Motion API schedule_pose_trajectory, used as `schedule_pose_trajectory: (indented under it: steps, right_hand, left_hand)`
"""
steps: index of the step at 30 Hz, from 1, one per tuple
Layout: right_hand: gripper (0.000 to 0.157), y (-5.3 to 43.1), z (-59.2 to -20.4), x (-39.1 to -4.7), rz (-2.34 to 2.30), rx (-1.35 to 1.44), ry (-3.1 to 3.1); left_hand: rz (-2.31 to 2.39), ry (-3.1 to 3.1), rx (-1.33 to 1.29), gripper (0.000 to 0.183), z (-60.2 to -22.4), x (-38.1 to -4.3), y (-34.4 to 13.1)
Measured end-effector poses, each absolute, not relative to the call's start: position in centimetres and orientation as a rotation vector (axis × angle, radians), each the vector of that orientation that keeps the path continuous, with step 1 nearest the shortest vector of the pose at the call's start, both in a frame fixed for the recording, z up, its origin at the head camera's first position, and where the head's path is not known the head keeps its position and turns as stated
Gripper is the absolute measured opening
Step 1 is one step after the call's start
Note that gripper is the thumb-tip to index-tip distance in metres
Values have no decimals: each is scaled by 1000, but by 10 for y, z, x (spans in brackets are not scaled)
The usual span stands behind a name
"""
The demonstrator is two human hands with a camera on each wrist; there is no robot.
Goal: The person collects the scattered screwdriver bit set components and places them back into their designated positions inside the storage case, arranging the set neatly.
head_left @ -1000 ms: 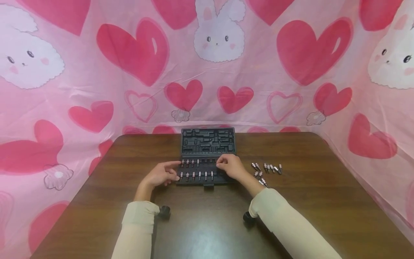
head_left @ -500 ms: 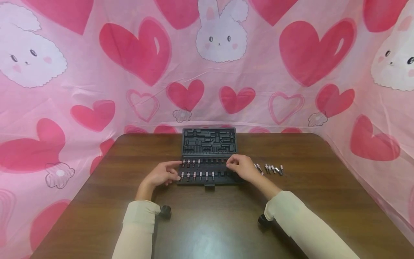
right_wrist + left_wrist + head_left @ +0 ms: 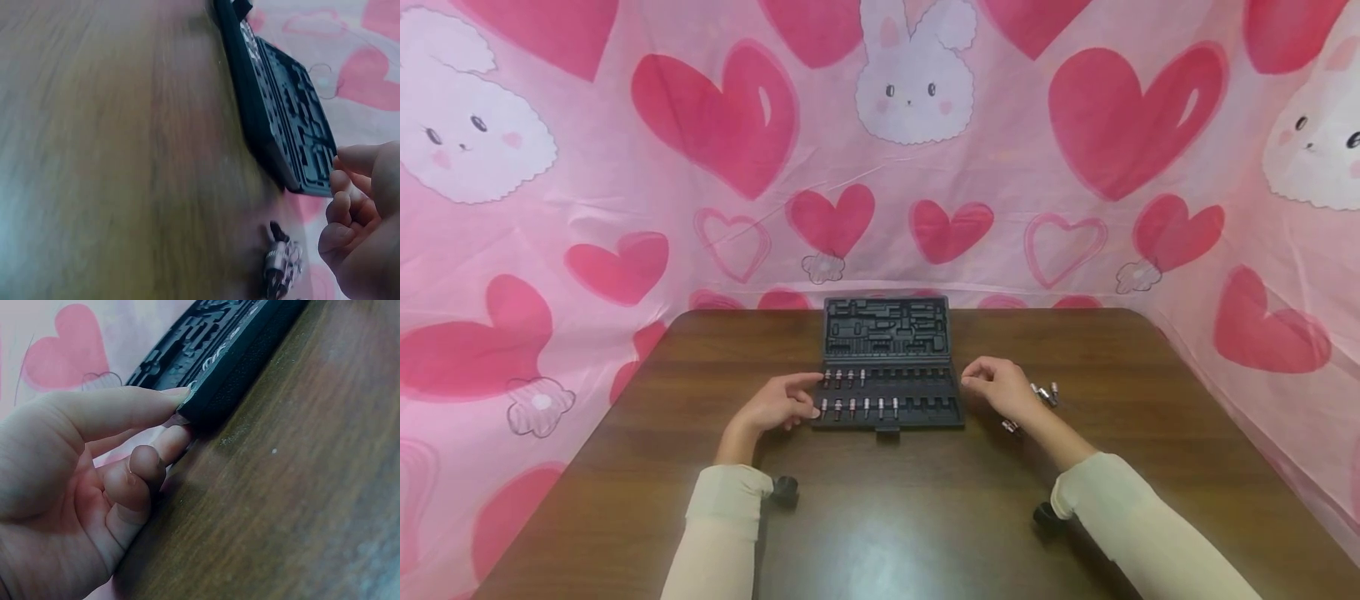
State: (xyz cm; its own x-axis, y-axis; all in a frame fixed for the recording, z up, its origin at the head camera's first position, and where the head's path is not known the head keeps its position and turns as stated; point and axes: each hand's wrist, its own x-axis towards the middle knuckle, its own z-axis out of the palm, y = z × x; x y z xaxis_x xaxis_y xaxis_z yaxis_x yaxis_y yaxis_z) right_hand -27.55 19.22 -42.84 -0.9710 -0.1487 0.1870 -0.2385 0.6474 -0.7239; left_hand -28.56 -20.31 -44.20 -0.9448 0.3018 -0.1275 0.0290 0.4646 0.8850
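Note:
A black socket case [image 3: 887, 389] lies open, with bit sockets [image 3: 852, 408] standing in the left part of its two rows. The slots [image 3: 925, 404] further right are bare. At the left end, my left hand [image 3: 775, 404] grips the case edge between thumb and index finger; the left wrist view has the thumb [image 3: 134, 412] on the corner and the other fingers curled below. Just right of the case hovers my right hand [image 3: 1000, 390], fingers loosely curled, with nothing visible between them. Loose bit sockets [image 3: 1047, 393] lie beyond it, partly hidden by hand and forearm.
The brown wooden table [image 3: 880, 517] carries the case near its back edge. Behind it hangs a pink cloth [image 3: 955, 167] with hearts and rabbits. More loose bit sockets [image 3: 1011, 427] show beneath the right wrist.
My right hand has moved right, from over the case's right part to beside it, uncovering bare slots. My left hand stays on the case's left edge.

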Motion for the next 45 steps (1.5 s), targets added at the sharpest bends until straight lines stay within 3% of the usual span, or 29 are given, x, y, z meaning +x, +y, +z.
schedule_pose_trajectory:
  steps: [24, 45]
  right_hand:
    - [3, 237, -434, -253, 1120, 453, -2776]
    - [12, 262, -439, -247, 1075, 600, -2843]
  left_hand:
    - [1483, 2441, 290, 60, -444, -287, -201]
    - [1468, 2459, 245, 59, -446, -286, -202]
